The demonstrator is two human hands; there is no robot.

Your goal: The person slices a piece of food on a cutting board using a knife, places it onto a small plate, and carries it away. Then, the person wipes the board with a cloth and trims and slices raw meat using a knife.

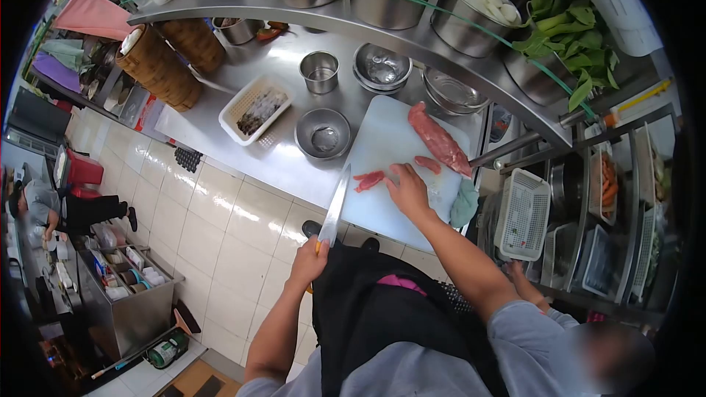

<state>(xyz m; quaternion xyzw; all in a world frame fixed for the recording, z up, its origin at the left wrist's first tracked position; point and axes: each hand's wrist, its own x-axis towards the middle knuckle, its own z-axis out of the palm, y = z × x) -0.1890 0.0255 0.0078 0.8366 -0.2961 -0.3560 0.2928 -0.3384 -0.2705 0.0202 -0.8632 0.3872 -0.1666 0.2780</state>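
Observation:
A large knife (338, 204) is gripped in my left hand (309, 263), its blade pointing up along the left edge of the pale cutting board (379, 121). My right hand (408, 190) rests over the board with its fingers apart and nothing visible in them. Just left of its fingertips lies a small piece of red meat (368, 181). Another small piece (427, 165) lies close on their right. The long piece of meat (439, 140) lies farther back on the board. A green cloth (464, 204) sits at the board's right edge.
Behind the board are metal bowls (323, 134) and a white basket (257, 110). A raised shelf (316, 13) holds pots of food. Racks with trays (523, 215) stand on the right. A co-worker's arm (526, 284) is at lower right; another person (40, 202) stands far left.

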